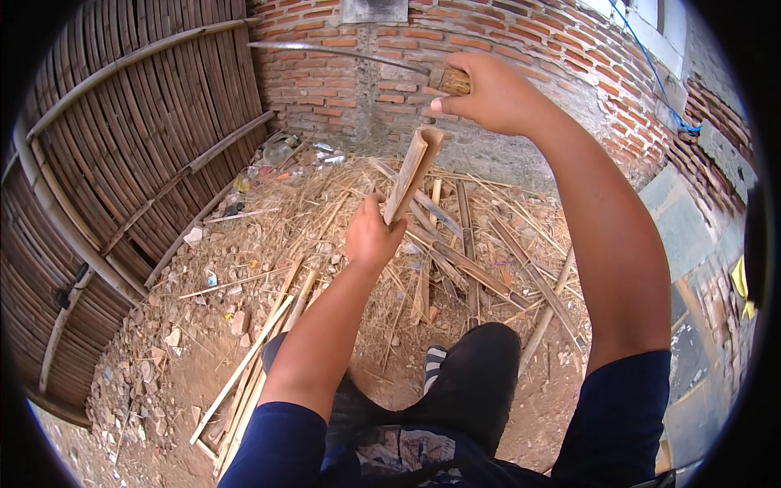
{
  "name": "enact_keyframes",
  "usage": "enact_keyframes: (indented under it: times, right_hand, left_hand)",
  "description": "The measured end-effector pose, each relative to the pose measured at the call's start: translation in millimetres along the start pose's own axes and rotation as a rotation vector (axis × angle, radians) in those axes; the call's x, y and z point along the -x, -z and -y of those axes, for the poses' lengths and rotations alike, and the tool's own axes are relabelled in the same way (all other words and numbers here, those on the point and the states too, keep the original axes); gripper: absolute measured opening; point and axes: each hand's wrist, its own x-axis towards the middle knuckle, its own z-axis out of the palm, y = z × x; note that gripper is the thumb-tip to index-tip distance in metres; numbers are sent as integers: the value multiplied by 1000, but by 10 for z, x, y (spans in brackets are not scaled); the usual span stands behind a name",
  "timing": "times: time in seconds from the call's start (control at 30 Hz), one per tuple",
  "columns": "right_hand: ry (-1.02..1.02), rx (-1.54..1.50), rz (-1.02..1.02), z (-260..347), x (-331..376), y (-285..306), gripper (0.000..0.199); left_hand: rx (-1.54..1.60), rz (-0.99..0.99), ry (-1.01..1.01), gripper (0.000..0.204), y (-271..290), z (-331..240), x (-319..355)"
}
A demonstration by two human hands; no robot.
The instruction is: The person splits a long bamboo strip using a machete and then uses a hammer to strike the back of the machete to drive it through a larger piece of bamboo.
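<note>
the long knife is up high, its wood handle inside the curled grip of the right hand. near it, the bamboo piece leans, wrapped by the left hand. a slipping knife could cut that hand.
</note>
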Motion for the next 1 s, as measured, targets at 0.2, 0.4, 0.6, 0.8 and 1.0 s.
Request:
enact_keyframes:
  times: [0.2,0.4,0.6,0.8,1.0]
  right_hand:
    - [-493,-733,261,349,460,205,39]
    - [-513,-1004,254,421,1039,194,32]
    - [-531,-1092,214,564,1360,64,30]
    - [-630,-1115,287,447,1507,-242,30]
    - [-671,-1115,332,453,1543,-327,28]
  left_hand:
    - [-57,34,68,44,76,23,-18]
    - [-96,48,84,39,148,-59,-3]
    - [-120,60,110,43,86,-3,8]
    - [-135,130,151,44,90,43,-1]
    - [-139,180,129,45,106,52,-32]
